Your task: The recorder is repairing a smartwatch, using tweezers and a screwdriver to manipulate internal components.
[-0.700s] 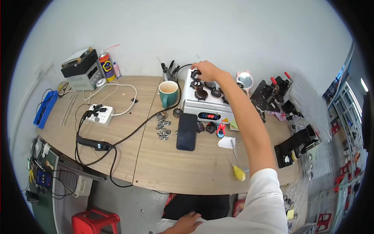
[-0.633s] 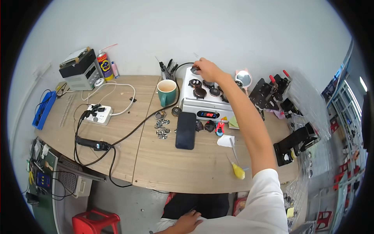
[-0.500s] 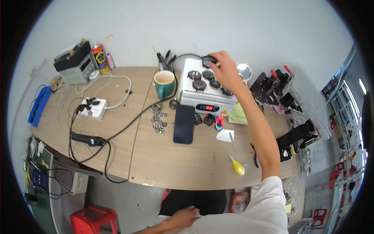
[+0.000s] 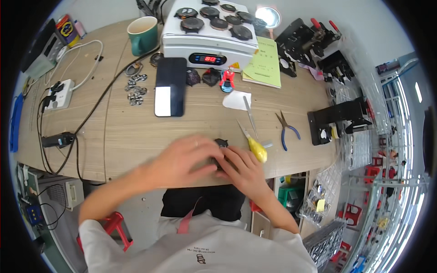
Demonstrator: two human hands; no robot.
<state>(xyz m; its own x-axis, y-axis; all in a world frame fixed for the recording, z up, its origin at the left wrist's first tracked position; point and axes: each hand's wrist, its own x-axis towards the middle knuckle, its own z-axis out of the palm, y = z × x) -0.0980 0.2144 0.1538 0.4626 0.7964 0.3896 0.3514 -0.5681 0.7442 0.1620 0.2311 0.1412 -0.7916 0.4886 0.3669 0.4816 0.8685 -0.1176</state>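
Note:
Near the front edge of the table, my left hand (image 4: pixel 189 158) and my right hand (image 4: pixel 245 169) come together around a small black watch case (image 4: pixel 221 142). Most of it is covered by my fingers; only its upper edge shows between them. The left hand is a little smeared by motion, its fingers bent over the piece. From the other side, the right fingers press in on it. Just beyond my right hand lie a yellow-handled pointed tool (image 4: pixel 257 149), a thin metal tool (image 4: pixel 251 119) and blue-handled pliers (image 4: pixel 286 129).
Several round watch cases (image 4: pixel 192 24) sit on a white heating plate (image 4: pixel 205 45) with a lit display. In front are a phone (image 4: pixel 170 84), metal parts (image 4: pixel 136 90) and a red toy figure (image 4: pixel 227 79). A green mug (image 4: pixel 143 35), black cable (image 4: pixel 101 102) and black press (image 4: pixel 339 117) stand around.
My right hand has come back from the heating plate to the table's front edge, now with a watch case. My left hand has risen from my lap to join it. The view has shifted nearer.

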